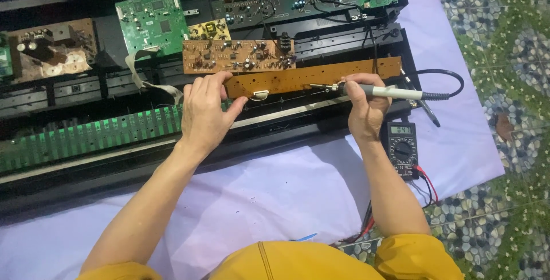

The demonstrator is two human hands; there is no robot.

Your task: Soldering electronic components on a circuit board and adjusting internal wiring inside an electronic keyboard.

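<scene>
Right hand point(365, 108) gripped soldering iron point(372, 90), tip touching long brown circuit board point(312, 77) that left hand point(203, 111) clamped at its end; board could slip, smearing solder across neighbouring tracks.

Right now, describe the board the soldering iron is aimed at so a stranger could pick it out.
Find the open black keyboard case. Along its front lies a long brown circuit strip, steadied by the left hand. Unlike the shorter component-covered brown board behind it, it is narrow and nearly bare.
</scene>
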